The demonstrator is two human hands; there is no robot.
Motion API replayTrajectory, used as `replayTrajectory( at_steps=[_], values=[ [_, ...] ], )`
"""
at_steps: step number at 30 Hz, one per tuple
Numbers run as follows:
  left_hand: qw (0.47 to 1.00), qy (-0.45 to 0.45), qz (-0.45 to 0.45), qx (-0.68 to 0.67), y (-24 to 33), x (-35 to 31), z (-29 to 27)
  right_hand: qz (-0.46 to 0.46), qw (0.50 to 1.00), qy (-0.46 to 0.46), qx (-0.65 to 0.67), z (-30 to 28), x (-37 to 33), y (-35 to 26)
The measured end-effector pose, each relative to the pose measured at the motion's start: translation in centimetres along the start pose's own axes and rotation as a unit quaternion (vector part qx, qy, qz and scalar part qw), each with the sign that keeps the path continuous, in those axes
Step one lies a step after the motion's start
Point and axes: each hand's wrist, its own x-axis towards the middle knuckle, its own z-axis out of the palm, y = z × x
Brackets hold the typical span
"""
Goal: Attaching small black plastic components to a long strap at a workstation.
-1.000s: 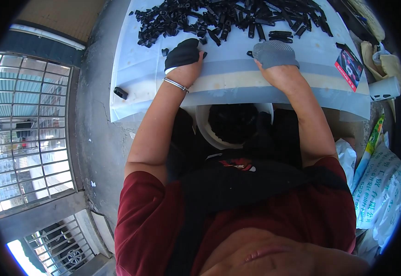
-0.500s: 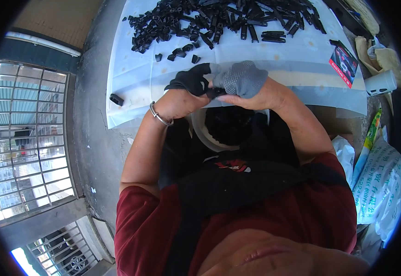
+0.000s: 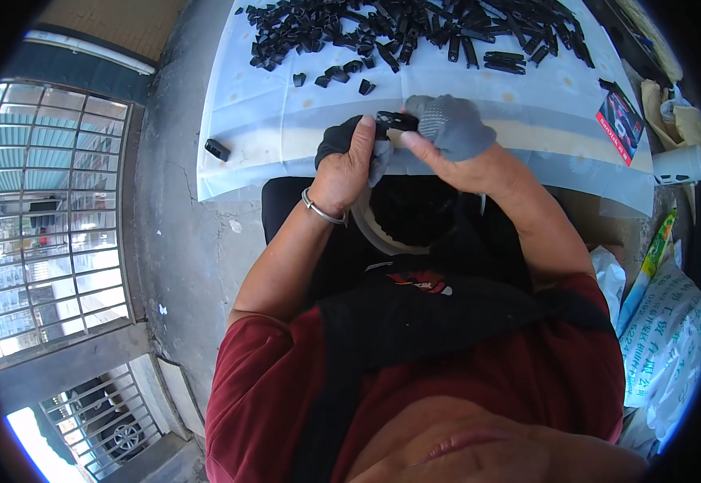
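Black clip at bench near edge, pinched between gloved fingers of left hand and right hand. Big pile at 12 o'clock unprocessed; few strays nearby. Judged early, most left.

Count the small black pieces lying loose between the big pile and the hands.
4: one small black piece at the left, two more close together, and one at the right. Others may blend into the big pile behind.
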Motion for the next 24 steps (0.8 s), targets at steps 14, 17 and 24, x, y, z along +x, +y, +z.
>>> replayTrajectory(
  at_steps=[14, 17, 24],
  values=[
    [0.956, 0.001, 0.16, 0.245, 1.1, 0.4, 1.0, -0.028, 0.994, -0.024, -0.105, 0.4, -0.8, 0.2],
    [0.965, -0.006, 0.126, 0.229, 2.1, 0.2, 0.3, -0.037, 0.995, -0.021, -0.092, 1.3, -1.1, 0.1],
    [0.851, 0.07, 0.161, 0.495, 2.0, 3.4, -3.1, 0.196, 0.938, 0.014, -0.285, -4.6, 1.0, 3.3]
  ],
)
